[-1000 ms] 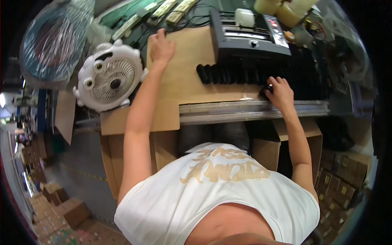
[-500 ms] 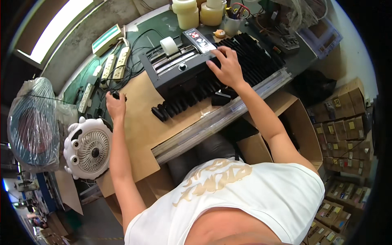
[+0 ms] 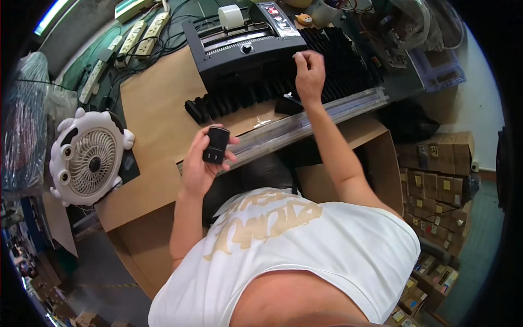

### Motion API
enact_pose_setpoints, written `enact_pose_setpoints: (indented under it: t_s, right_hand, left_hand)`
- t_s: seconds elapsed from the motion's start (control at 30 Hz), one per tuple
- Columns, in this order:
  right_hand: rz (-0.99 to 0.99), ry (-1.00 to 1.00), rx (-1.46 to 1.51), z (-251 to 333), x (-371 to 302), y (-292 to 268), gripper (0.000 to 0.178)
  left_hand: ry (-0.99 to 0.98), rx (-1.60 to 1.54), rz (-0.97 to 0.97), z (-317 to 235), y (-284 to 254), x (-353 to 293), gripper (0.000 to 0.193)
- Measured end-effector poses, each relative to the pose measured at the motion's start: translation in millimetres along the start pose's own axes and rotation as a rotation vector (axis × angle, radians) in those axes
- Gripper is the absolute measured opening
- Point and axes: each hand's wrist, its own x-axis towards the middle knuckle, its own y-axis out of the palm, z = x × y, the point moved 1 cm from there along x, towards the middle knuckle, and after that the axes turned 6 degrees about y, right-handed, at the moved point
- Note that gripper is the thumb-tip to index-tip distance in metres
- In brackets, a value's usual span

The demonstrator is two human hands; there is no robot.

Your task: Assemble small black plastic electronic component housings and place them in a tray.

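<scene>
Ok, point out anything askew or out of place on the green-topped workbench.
A small, loose black piece sits alone before the row of narrow black pieces, odd because those stand packed side by side. Nothing looks spilled.

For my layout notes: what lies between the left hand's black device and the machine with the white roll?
In the head view, between the black device and the machine lie a row of black pieces and brown cardboard.

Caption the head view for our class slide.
The left hand holds a small black device; the right hand is near a dark tabletop machine.
</scene>
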Motion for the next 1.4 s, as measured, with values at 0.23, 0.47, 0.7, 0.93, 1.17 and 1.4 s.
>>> enact_pose_setpoints:
  t_s: [0.23, 0.47, 0.7, 0.93, 1.17, 1.4]
  right_hand:
    - [0.43, 0.957, 0.476, 40.5, -25.5, 26.6, 0.012]
    - [0.535, 0.979, 0.607, 40.9, -49.2, 22.5, 0.01]
    - [0.698, 0.581, 0.48, 96.1, -116.7, -5.4, 0.015]
    - [0.762, 0.39, 0.39, 105.6, -132.4, -6.5, 0.015]
    - [0.792, 0.288, 0.309, 110.2, -128.3, -6.5, 0.015]
    - [0.777, 0.231, 0.278, 110.1, -128.4, -3.1, 0.014]
  left_hand:
    - [-0.065, 0.073, -0.018, 17.1, 14.5, -9.1, 0.031]
    - [-0.087, 0.102, -0.099, 15.2, 21.3, -4.7, 0.029]
    - [-0.057, 0.059, -0.074, 25.3, 9.7, 5.7, 0.032]
    - [-0.071, 0.0, -0.014, 26.4, 13.0, -1.0, 0.032]
    - [-0.074, 0.015, -0.001, 26.3, 12.7, -4.5, 0.031]
    - [-0.079, 0.083, 0.012, 28.1, 9.0, -3.9, 0.028]
